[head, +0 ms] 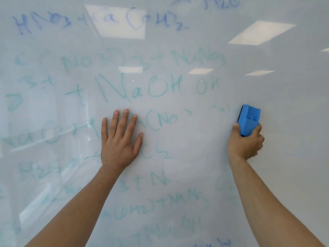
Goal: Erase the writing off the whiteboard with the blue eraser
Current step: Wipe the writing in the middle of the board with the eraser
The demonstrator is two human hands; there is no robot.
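A glossy whiteboard [284,104] fills the whole view. Green chemical formulas [140,88] cover its left and middle, and blue writing [99,21] runs along the top. My right hand [246,143] grips a blue eraser [249,120] and presses it upright against the board at the right, where the surface looks wiped. My left hand [120,139] lies flat on the board with its fingers spread, over part of the green writing.
Ceiling lights [261,32] reflect as bright patches in the upper board. More faint green writing [156,202] continues between my forearms toward the bottom. A little blue writing [220,243] shows at the bottom edge.
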